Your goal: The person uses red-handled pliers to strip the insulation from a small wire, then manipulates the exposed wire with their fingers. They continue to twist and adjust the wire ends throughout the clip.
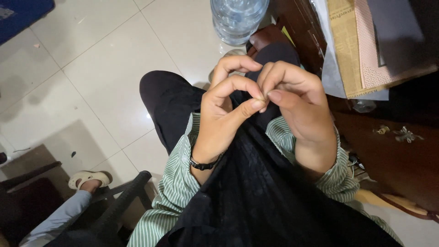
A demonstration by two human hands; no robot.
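A black lacy cloth (256,192) lies over my lap and rises to my fingers. My left hand (224,114), with a black band on its wrist, pinches the top of the cloth between thumb and forefinger. My right hand (297,105) meets it fingertip to fingertip and pinches the same spot; whatever small thing sits between the fingertips is too small to tell. Green striped sleeves (178,183) show under the cloth, and my knee in dark trousers (167,100) lies to the left.
A large clear water bottle (238,18) stands on the white tile floor (91,68) ahead. A dark wooden table (393,151) with paper and patterned sheets (361,50) is close on the right. Another person's foot in a pale sandal (89,178) and a black chair frame (123,196) are at lower left.
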